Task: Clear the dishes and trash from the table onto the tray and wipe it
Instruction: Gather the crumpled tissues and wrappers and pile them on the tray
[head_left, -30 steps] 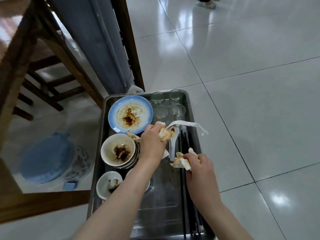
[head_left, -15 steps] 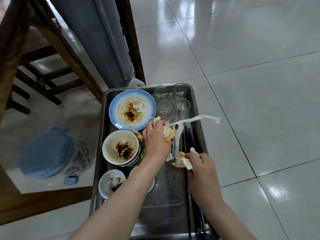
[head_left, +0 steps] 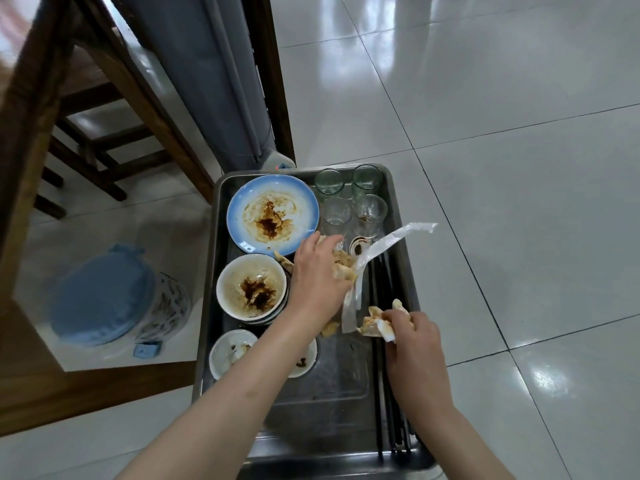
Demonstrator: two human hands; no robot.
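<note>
A steel tray (head_left: 398, 209) holds the dirty dishes. At its back left lies a blue-rimmed plate (head_left: 242, 202) smeared with sauce. In front of it stands a stack of white bowls (head_left: 252, 289), and a small bowl (head_left: 228, 355) sits nearer me. Several glasses (head_left: 349, 202) stand at the back right. My left hand (head_left: 317, 278) grips crumpled stained tissues (head_left: 344, 268) and a clear plastic wrapper (head_left: 391, 240) over the tray's middle. My right hand (head_left: 412, 344) pinches another stained tissue wad (head_left: 375, 322) above the black chopsticks (head_left: 377, 282).
The glass-topped wooden table (head_left: 104, 386) lies to the left, with a blue stool (head_left: 100, 299) seen through it. Wooden chair legs (head_left: 104, 140) and a grey folded curtain (head_left: 214, 81) stand behind the tray. Glossy white floor tiles (head_left: 519, 168) spread to the right.
My left hand has slid slightly left toward the bowls with its tissues, and the wrapper's free end has lifted to the right. My right hand has barely moved.
</note>
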